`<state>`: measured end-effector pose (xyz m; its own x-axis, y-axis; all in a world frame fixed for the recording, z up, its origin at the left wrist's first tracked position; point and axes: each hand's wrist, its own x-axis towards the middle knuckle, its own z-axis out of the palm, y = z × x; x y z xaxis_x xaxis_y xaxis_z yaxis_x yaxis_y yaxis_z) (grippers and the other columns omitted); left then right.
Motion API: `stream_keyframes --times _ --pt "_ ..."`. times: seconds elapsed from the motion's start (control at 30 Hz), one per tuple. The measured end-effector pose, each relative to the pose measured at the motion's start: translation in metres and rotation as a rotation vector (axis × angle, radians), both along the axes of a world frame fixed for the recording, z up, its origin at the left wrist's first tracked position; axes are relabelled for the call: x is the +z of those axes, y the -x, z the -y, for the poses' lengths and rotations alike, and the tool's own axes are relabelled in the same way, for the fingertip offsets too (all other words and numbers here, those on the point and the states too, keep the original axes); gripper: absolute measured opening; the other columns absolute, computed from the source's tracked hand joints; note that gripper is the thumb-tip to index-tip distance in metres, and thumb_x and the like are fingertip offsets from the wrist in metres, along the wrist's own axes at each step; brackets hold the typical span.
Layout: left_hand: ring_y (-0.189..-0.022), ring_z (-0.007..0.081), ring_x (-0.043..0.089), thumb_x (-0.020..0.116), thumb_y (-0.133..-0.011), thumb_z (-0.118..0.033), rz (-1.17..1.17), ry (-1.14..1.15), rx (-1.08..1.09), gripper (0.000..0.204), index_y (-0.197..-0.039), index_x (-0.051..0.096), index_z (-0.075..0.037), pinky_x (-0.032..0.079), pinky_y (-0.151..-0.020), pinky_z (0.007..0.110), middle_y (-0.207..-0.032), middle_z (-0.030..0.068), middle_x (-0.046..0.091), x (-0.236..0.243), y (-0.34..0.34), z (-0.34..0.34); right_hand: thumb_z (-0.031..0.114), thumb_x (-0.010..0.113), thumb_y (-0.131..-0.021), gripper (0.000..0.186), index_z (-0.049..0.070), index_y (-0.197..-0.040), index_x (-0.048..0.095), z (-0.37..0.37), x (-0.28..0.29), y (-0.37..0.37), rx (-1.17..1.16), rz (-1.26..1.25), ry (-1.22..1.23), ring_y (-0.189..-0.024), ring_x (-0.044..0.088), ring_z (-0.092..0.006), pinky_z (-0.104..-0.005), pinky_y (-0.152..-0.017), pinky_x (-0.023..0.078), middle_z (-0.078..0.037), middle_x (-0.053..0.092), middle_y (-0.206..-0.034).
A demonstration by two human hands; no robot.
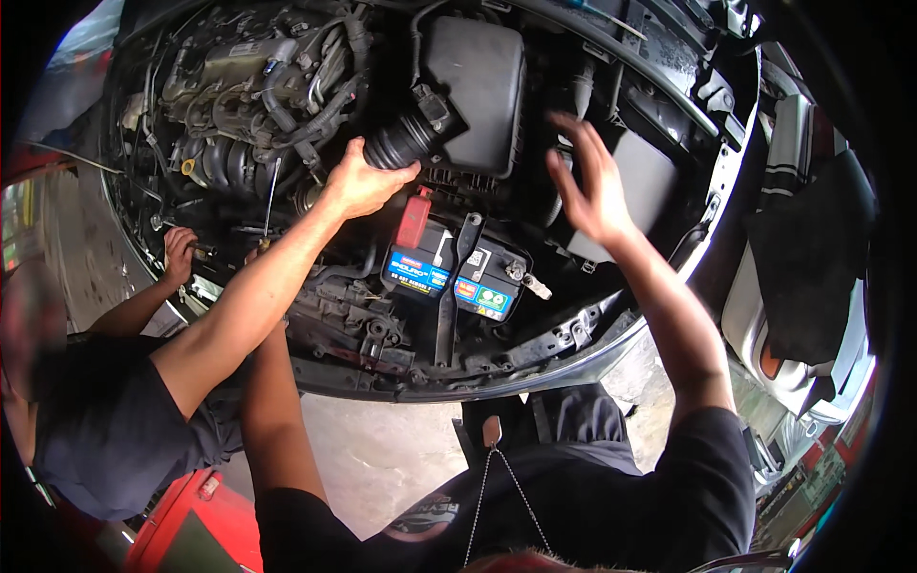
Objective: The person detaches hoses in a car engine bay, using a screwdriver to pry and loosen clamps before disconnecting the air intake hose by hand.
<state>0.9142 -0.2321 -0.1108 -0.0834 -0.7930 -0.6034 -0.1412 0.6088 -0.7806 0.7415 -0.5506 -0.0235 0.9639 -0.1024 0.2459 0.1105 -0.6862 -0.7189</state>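
My right hand (596, 191) is raised beside the black air filter box (475, 91), with its fingers apart and slightly blurred. Nothing shows in it. My left forearm passes under a co-worker's bare arm (248, 296), which hides most of my left hand (252, 256). Its visible fingers close around the lower end of a screwdriver (272, 196), whose thin metal shaft points up toward the engine (234, 86). The co-worker's hand (368, 183) grips the ribbed black intake hose (406, 138) at the box's lower left corner.
Below the box sits a battery (458, 277) with a black hold-down bar and a red terminal cover (413, 220). The co-worker's other hand (179, 253) is at the bay's left edge. A dark cover (802, 258) hangs at far right; a red object (186, 520) stands lower left.
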Motion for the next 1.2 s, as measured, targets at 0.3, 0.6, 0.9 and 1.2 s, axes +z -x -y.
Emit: stream_keyframes --times 0.3,0.6,0.9,1.2 --pt "-0.094 0.0191 0.065 0.082 -0.081 -0.039 -0.954 0.772 0.684 0.071 -0.136 0.048 -0.01 0.052 -0.084 0.038 -0.107 0.0037 0.067 -0.11 0.003 -0.038 0.067 0.041 -0.101 0.088 -0.005 -0.15 0.047 0.012 -0.082 -0.182 -0.431 -0.418 -0.662 -0.147 0.042 -0.0352 -0.0403 -0.12 0.03 -0.025 0.05 -0.154" --pt "-0.116 0.0365 0.055 0.057 -0.094 -0.023 -1.156 0.836 0.965 0.044 -0.137 0.058 -0.035 0.037 -0.098 0.062 -0.13 0.0042 0.06 -0.057 0.04 -0.016 0.083 0.051 -0.087 0.105 -0.004 -0.146 0.054 0.036 -0.055 -0.199 -0.081 -0.52 -0.528 -0.138 0.052 -0.0299 -0.04 -0.122 0.027 -0.022 0.058 -0.146" --pt "-0.114 0.0296 0.056 0.06 -0.092 -0.029 -0.987 0.776 0.799 0.043 -0.135 0.055 -0.025 0.043 -0.084 0.064 -0.126 0.0021 0.059 -0.048 0.034 -0.004 0.067 0.074 -0.084 0.095 -0.004 -0.144 0.055 0.042 -0.045 -0.181 -0.084 -0.55 -0.541 -0.13 0.055 -0.0272 -0.0386 -0.116 0.035 -0.018 0.06 -0.14" --pt "-0.092 0.0328 0.072 0.089 -0.066 -0.063 -0.384 -0.098 0.278 0.083 -0.117 0.063 -0.003 0.057 -0.089 0.042 -0.097 0.0177 0.073 0.04 0.006 0.056 0.062 0.072 -0.087 0.081 0.006 -0.144 0.061 0.049 -0.044 -0.182 -0.152 -0.638 -0.613 -0.132 0.054 -0.0242 -0.0386 -0.117 0.032 -0.012 0.061 -0.144"
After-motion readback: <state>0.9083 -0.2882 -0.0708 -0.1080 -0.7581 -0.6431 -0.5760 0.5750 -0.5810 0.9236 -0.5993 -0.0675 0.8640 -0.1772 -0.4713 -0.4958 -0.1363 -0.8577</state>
